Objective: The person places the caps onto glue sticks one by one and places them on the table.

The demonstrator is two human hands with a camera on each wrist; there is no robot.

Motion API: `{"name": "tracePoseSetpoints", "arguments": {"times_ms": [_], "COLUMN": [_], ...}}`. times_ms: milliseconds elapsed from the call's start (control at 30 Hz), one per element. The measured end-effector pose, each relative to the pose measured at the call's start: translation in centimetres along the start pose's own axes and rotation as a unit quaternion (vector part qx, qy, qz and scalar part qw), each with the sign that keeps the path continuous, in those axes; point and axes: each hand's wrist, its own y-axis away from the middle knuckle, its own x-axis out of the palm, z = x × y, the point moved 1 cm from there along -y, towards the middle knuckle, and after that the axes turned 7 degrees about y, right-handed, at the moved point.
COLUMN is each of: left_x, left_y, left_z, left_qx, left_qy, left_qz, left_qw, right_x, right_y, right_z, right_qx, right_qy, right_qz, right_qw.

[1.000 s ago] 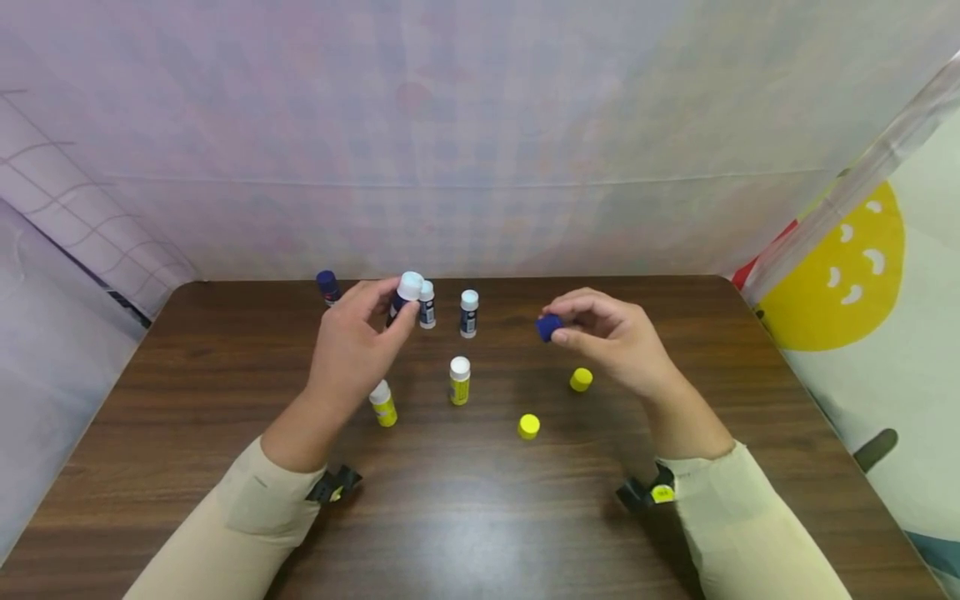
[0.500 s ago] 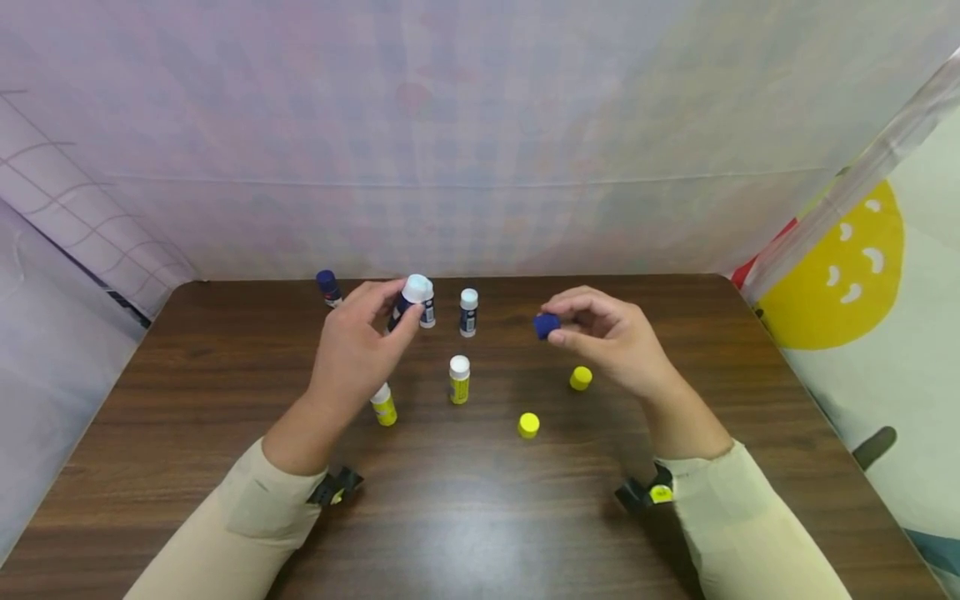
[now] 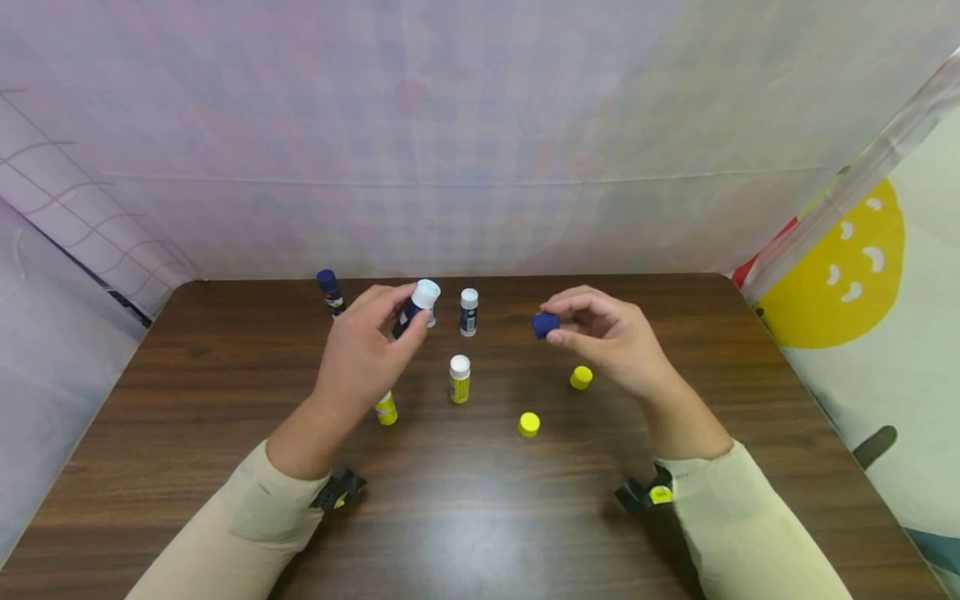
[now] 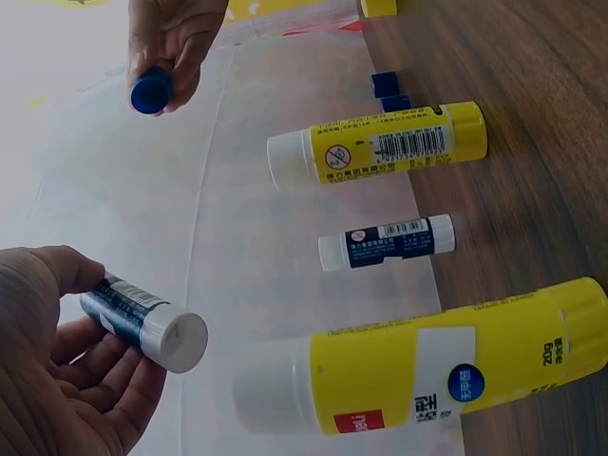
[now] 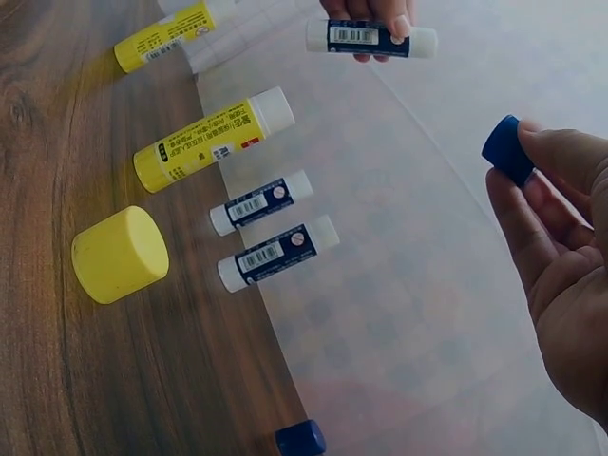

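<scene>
My left hand [image 3: 367, 342] grips a navy glue stick [image 4: 128, 309] without its cap, its white end tilted up to the right. The stick is held above the table and partly covers another uncapped navy glue stick [image 5: 249, 211]. Between thumb and fingers my right hand [image 3: 611, 337] pinches a blue cap [image 5: 508, 150], apart from the held stick. One more uncapped navy glue stick [image 3: 468, 313] stands between the hands. Closer to me are two uncapped yellow glue sticks, one upright [image 3: 460, 381] and the other [image 3: 386, 409] partly behind my left hand.
Two yellow caps, a nearer one [image 3: 528, 425] and a farther one [image 3: 581, 377], lie on the brown wooden table [image 3: 480, 517]. At the back left stands a glue stick with a blue cap [image 3: 327, 282]. A patterned curtain [image 3: 480, 150] rises behind the table's far edge.
My left hand has moved slightly right with the navy glue stick, whose white end leans further right. My right hand has shifted a little left with the blue cap.
</scene>
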Motion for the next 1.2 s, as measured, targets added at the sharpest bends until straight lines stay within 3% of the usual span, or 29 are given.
{"name": "tracePoseSetpoints", "arguments": {"times_ms": [467,700,900,1200], "left_x": [0.5,0.7,0.8,1.1], "left_y": [0.4,0.6,0.8,1.1], "left_z": [-0.7,-1.2,-1.6,-2.1], "left_qx": [0.0,0.008,0.026,0.043], "left_qy": [-0.002,0.003,-0.001,0.001], "left_qz": [0.023,0.034,0.045,0.058], "left_qw": [0.9997,0.9994,0.9987,0.9974], "right_x": [0.6,0.9,1.1,1.7], "right_y": [0.0,0.1,0.1,0.1], "right_z": [0.1,0.4,0.7,0.9], "right_qx": [-0.015,-0.005,0.003,-0.018], "right_qy": [-0.011,0.009,0.017,-0.01], "right_qz": [-0.001,-0.002,-0.012,-0.027], "right_qw": [0.9998,0.9999,0.9998,0.9994]}}
